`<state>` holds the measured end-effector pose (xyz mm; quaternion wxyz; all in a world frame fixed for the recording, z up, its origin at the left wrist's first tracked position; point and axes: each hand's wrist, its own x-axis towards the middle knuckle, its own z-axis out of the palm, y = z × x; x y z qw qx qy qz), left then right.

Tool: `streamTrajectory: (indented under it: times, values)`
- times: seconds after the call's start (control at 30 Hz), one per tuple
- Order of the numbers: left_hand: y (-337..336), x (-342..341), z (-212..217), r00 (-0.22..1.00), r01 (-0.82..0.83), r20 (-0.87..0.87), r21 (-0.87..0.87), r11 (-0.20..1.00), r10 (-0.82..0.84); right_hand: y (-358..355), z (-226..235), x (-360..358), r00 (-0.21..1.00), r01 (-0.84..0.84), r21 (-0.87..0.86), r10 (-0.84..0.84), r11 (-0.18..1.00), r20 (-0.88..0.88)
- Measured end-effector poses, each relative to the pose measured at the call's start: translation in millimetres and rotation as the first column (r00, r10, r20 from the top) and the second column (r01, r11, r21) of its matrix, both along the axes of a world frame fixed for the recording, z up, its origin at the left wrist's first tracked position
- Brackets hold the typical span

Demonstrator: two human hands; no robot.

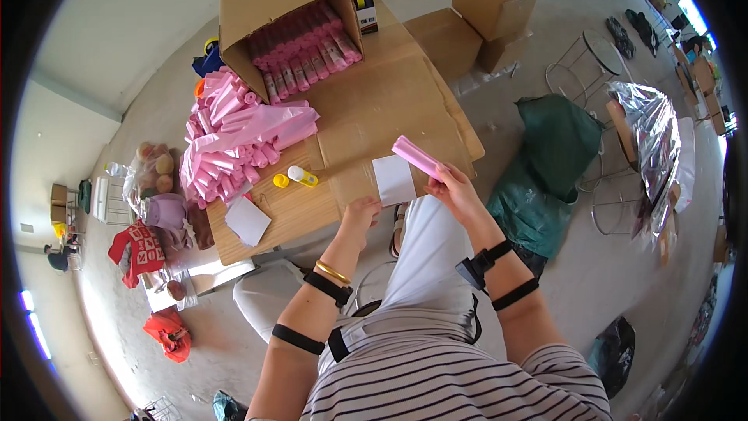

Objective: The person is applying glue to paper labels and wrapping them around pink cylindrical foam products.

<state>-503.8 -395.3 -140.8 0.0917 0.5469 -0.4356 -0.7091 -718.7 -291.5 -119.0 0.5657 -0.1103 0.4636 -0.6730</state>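
Observation:
My right hand (461, 196) grips the near end of a pink plastic roll (417, 157), which slants up and left over the cardboard sheet. Below the roll's far end, a white paper slip (394, 180) lies near the table's front edge. My left hand (363, 214) is beside the slip's lower left corner, its fingers curled; whether anything is between them is hidden. To the left stand a glue stick (302, 176) and its yellow cap (280, 181), with a stack of white slips (248, 221) nearer the edge.
A big heap of pink rolls (226, 136) covers the table's left side. Behind it, an open cardboard box (284, 0) on its side holds several rows of labelled rolls. A dark green sack (545, 164) sits on the floor at the right, near a round stool (600, 53).

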Motion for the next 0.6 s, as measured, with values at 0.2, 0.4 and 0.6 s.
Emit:
streamTrajectory:
  times: [0.2, 0.4, 0.6]
  values:
    - [-6.7, -16.4, 16.8, 0.993, -0.107, -0.028, 0.200, 0.974, 0.115, -17.0, -10.6, -5.4, 0.996, -0.081, 0.017, 0.081, 0.997, -0.040]
    - [-9.2, -38.2, 4.9, 0.996, 0.007, 0.092, 0.104, 0.995, -0.017, -21.8, -15.4, -11.6, 0.996, -0.086, 0.039, 0.087, 0.996, -0.014]
    - [-5.5, -41.9, 1.9, 0.948, -0.265, -0.117, 0.229, 0.937, 0.296, -32.2, -25.4, -22.8, 0.951, 0.033, 0.014, -0.028, 0.999, -0.308]
